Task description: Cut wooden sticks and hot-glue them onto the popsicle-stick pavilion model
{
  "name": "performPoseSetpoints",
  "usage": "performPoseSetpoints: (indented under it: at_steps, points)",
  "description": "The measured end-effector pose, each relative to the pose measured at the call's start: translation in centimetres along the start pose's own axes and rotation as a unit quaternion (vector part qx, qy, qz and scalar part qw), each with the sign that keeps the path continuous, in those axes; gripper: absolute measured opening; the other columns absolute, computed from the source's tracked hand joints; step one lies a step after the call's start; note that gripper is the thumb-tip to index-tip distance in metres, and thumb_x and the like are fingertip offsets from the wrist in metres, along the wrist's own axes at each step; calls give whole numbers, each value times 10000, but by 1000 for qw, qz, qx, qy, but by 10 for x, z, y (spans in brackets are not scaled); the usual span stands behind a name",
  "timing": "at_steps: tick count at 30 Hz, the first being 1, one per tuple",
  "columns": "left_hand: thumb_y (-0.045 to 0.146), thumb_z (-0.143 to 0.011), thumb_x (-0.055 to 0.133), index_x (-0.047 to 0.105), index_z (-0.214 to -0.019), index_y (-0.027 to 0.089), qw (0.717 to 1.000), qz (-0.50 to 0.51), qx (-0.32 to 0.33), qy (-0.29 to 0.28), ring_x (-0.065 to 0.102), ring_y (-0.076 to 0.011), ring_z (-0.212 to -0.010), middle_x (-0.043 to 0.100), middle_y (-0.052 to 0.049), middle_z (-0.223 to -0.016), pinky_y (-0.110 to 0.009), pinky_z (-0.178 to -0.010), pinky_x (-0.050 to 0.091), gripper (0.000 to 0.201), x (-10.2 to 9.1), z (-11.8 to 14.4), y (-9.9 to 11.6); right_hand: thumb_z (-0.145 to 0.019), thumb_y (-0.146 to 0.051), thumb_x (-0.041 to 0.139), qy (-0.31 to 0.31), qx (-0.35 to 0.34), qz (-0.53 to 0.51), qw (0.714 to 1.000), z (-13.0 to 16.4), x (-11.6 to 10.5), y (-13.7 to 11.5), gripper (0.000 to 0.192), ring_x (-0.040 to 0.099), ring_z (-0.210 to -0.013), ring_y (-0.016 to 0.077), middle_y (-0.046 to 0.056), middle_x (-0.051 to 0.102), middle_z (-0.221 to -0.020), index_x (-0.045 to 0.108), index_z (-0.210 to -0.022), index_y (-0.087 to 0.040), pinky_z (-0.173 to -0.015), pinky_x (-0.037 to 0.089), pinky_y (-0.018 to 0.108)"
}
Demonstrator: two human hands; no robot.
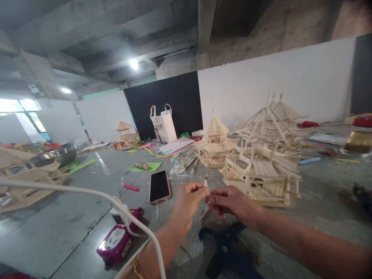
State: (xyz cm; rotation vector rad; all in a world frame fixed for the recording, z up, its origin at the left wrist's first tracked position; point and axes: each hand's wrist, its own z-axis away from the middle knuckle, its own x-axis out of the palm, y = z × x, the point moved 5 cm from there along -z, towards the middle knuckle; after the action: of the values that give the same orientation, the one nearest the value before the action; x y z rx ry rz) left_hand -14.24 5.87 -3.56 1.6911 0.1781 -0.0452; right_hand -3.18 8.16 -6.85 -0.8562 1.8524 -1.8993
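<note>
Together, left hand (pixel 188 201) and right hand (pixel 229 202) pinched (fingertips closed) on thin wooden stick (pixel 205 198).

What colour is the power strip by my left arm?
The power strip is magenta with a white socket face, seen in the head view.

Left hand (pixel 188 199), right hand (pixel 229 201) pinching thin wooden stick (pixel 205 201), phone (pixel 159 186) nearby

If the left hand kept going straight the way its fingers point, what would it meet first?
The left hand points rightward at the thin wooden stick it pinches; just past that is the right hand, fingertips nearly touching. Depth is hard to judge.
</note>
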Motion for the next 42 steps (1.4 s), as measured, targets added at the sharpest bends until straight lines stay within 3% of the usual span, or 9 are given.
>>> performPoseSetpoints:
  at_steps: [6,17,33,42]
  points:
    - [325,-658,624,642,-648,138,999,28,-20,-40,533,-137,-603,599,-20,-598,-251,-601,386,187,2,-1,-5,-651,-408,670,15,-14,-3,1000,-1,-5,0,280,488,-504,86,-1,574,-608,642,-673,-130,-492,378,228]
    - [279,-638,648,623,-635,138,997,75,-19,-26,527,-122,-539,573,-5,-540,-263,-617,412,142,1,-3,-5,-700,-361,642,-16,-34,-40,998,-1,-1,-2,240,508,-548,105,39,599,-683,652,-713,-121,-512,396,245]
    - [274,-609,689,650,-649,121,998,58,-29,12,535,-128,-568,600,-23,-567,-256,-603,398,163,-2,-4,-8,-648,-412,679,15,-30,-49,998,-1,-2,4,290,490,-524,93,20,588,-651,635,-692,-128,-510,394,235]
    - [252,-585,700,637,-608,127,996,83,-35,21,515,-116,-547,577,0,-535,-241,-582,381,141,-3,-4,-8,-694,-453,603,34,-28,25,999,2,0,-1,318,495,-528,102,23,581,-657,637,-698,-137,-512,403,247]
